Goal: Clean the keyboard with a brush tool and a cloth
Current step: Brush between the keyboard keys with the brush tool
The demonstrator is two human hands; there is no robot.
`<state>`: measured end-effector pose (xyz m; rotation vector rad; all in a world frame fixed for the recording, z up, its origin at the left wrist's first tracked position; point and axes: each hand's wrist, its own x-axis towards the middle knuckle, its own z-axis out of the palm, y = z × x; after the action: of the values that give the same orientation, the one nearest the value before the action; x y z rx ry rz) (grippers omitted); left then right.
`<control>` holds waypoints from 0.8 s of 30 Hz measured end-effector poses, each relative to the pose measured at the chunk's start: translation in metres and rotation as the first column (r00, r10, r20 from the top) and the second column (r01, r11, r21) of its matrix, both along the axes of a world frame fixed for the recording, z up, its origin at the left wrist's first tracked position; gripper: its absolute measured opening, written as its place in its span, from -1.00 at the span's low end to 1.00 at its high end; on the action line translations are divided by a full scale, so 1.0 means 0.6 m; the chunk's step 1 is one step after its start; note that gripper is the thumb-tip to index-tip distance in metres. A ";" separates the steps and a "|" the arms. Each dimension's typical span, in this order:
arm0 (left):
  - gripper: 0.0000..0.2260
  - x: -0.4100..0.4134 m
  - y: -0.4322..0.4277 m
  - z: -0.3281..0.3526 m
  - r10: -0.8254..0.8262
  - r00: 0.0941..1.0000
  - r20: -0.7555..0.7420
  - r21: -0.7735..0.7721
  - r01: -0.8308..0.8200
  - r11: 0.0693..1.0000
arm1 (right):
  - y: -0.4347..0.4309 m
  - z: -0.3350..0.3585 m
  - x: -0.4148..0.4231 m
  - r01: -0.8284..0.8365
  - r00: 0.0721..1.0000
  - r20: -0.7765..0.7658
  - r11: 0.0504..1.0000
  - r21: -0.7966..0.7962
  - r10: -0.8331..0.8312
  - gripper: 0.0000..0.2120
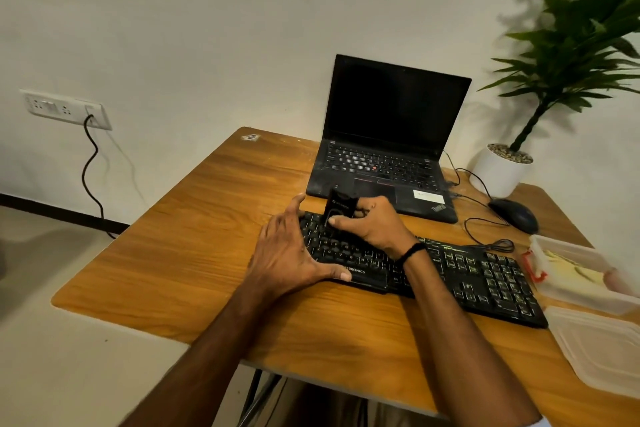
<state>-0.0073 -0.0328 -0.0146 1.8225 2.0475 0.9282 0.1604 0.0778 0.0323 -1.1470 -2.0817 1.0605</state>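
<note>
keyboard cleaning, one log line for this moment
left hand rests on keyboard | right hand holds brush tool at far-left keys

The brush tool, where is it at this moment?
In the head view, the right hand pinches the brush tool over the left end of the keyboard, just in front of the laptop.

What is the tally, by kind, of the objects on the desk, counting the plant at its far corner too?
laptop: 1
keyboard: 1
mouse: 1
brush tool: 1
clear plastic container parts: 2
potted plant: 1
Total: 7
</note>
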 end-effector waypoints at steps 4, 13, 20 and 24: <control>0.38 0.005 -0.006 0.002 -0.003 1.000 0.006 0.002 0.003 1.000 | 0.011 0.004 0.009 0.193 0.977 0.044 0.953 0.234 -0.209 -0.72; 0.32 0.015 -0.008 -0.001 0.026 0.987 -0.158 0.026 -0.022 0.999 | 0.034 -0.012 0.039 0.316 0.784 -0.466 0.910 -0.268 -0.409 -0.81; 0.28 0.045 0.001 0.005 0.007 0.976 -0.216 0.048 0.003 0.999 | 0.046 -0.023 0.049 0.253 0.719 -0.495 0.847 -0.468 -0.488 -0.72; 0.27 0.049 0.001 0.004 0.000 0.975 -0.221 0.051 0.012 0.999 | 0.048 -0.019 0.050 0.346 0.776 -0.438 0.887 -0.305 -0.453 -0.69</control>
<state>0.0222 -0.0321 -0.0120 2.0403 2.1626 0.8155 0.1904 0.1067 0.0211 -1.1892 -1.2695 1.2171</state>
